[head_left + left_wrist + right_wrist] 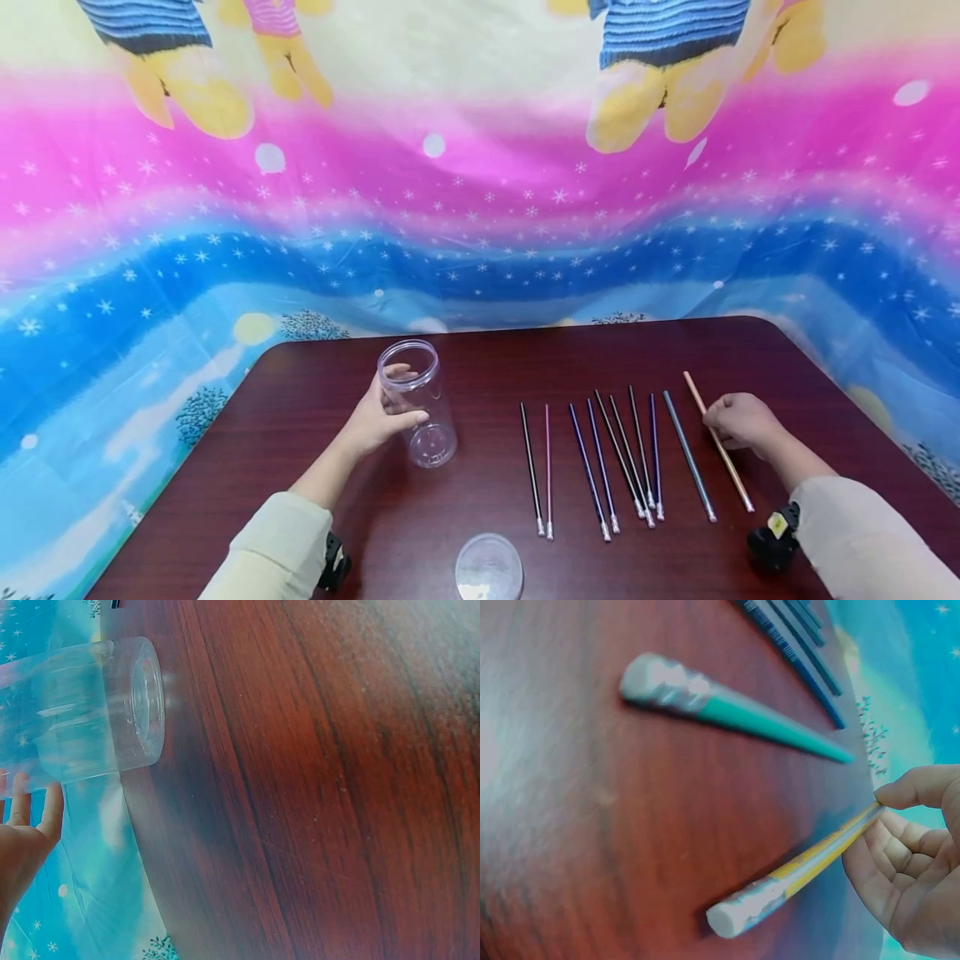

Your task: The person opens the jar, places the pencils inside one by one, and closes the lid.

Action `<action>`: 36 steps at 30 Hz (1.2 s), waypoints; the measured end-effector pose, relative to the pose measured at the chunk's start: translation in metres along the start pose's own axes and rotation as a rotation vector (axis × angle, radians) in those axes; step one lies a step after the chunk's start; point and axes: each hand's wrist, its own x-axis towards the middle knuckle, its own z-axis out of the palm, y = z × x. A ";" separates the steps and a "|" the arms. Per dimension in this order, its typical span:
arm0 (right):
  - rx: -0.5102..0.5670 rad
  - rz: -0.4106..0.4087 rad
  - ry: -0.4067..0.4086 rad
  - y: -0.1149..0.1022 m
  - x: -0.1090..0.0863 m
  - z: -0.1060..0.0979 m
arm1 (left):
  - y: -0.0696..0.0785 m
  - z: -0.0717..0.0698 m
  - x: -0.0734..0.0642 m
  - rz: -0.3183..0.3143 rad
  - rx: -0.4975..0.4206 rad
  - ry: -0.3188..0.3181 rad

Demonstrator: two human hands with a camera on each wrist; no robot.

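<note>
A clear, open-topped plastic jar (437,406) is gripped at its side by my left hand (381,418), thumb in front and fingers round the back. Its round base shows in the left wrist view; whether it touches the table I cannot tell. Far to the right, my right hand (744,423) pinches a yellow pencil (730,468) between thumb and fingers. The white eraser end (726,919) of this pencil points toward the table's front edge. Beside it lies a teal-looking pencil (691,458), untouched.
Several dark, blue and purple pencils (590,471) lie left of the teal one, erasers toward me. A black pencil (532,468) and a pink pencil (548,471) lie farther left. A round clear lid (489,568) rests at the front. A printed cloth (480,208) hangs behind the table.
</note>
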 end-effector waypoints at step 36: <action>0.345 -0.166 -0.086 -0.098 -0.007 0.050 | -0.001 0.000 0.000 -0.002 0.025 0.032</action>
